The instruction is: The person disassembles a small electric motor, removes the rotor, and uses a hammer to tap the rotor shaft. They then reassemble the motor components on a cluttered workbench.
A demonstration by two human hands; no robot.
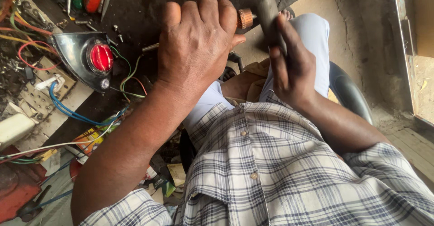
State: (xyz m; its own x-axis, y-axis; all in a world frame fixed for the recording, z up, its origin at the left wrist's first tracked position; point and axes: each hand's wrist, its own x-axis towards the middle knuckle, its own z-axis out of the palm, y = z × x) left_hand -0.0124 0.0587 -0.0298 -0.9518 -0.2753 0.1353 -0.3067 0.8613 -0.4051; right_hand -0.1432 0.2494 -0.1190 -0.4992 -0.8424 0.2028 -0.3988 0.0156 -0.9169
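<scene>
The dark, oil-stained workbench point(149, 0) fills the upper left, littered with loose wires and small screws. On it lies a black lamp housing with a round red lens point(88, 59), its green and red leads trailing off towards the bench edge. A coil of blue cable point(68, 110) rests on pale board just below it.

The left hand point(196, 45) is curled into a tight fist around a slim metal shaft point(150, 47), whose copper-coloured ribbed cylinder point(245, 19) sticks out past the knuckles. The right hand point(294, 67) grips a dark grey hammer-like tool point(269, 15), its head just beside the copper end; whether the two touch cannot be told.

As a judgement, the work looks midway: the copper part sits on its shaft, and the lamp stays unwired.
</scene>
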